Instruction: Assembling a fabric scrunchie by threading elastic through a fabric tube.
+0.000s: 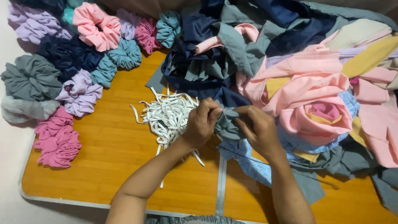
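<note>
Wooden folding table (112, 153) strewn with fabric, two hands working a grey-blue fabric piece (228, 124) at the frame's centre.

Left hand (202, 123) pinches one end of the gathered piece, fingers curled tight; right hand (259, 129) grips the other end, thumb and fingers pressed on the cloth. White elastic strips (166, 116) lie heaped just left of the hands, finished scrunchies (74, 58) fill the upper left, and loose fabric scraps (315, 74) (mostly pink, navy, grey) crowd the right. My guess at the risk: a slackened pinch could let the bunched gathers spring loose, or a forearm could drag the elastic toward the table's edge.
</note>
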